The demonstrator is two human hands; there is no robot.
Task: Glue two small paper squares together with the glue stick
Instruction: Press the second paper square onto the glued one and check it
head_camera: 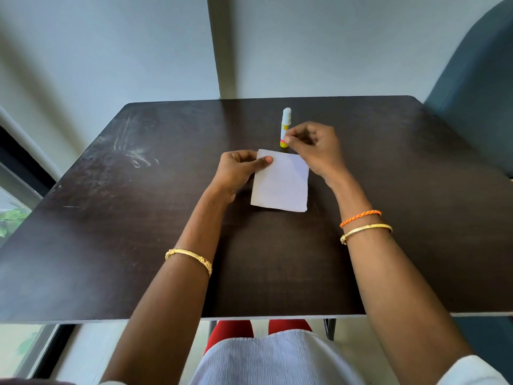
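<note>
White paper on a dark table is pinched at its far-left corner by the left hand. The upright glue stick just beyond is touched by the right hand, fingers curled.

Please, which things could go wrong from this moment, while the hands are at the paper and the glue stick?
1. The glue stick stands upright, cap on, right beside the right hand; a careless reach could tip it so it rolls on the table.
2. The left hand pinches the white paper only at one corner, so stacked squares might slip out of line, if there are two; I cannot tell.
</note>
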